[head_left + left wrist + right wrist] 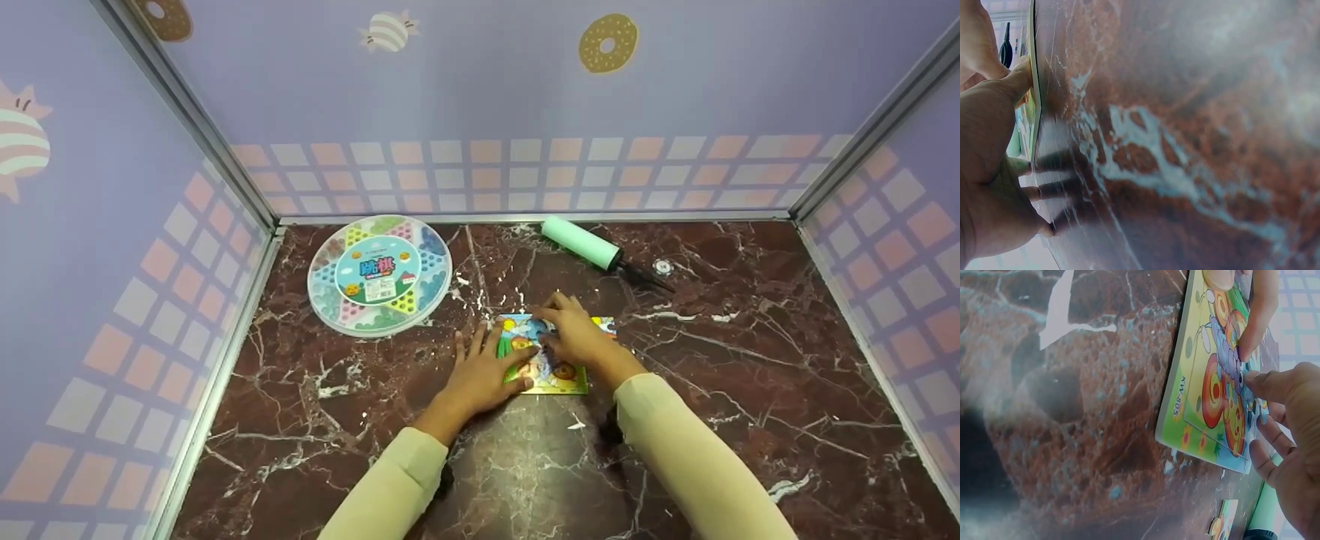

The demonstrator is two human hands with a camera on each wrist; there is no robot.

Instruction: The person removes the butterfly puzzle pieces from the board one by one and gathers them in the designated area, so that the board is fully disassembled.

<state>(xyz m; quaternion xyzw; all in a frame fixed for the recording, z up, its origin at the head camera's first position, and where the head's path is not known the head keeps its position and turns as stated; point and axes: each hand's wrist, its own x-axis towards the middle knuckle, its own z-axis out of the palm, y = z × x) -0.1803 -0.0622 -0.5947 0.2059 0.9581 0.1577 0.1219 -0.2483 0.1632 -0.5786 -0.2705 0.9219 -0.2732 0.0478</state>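
A colourful jigsaw board [566, 387] with a butterfly picture lies flat on the dark marble table, its "KW-805" edge facing the right wrist camera. My left hand [484, 375] rests at its left side, fingers spread on the table, thumb and a finger over the board. Bent over the upper part is my right hand [581, 337]. In the right wrist view, its thumb and fingers pinch a small blue-and-yellow puzzle piece [1264, 410], partly hidden by the hand. Another puzzle piece [1229, 517] lies on the table beyond the right hand.
A round Chinese checkers set [379, 276] sits at the back left. Toward the back wall lies a mint green hand pump [581, 241] with a black nozzle, beside a small round white disc [663, 267]. Patterned panels [480, 172] enclose the table's back and sides.
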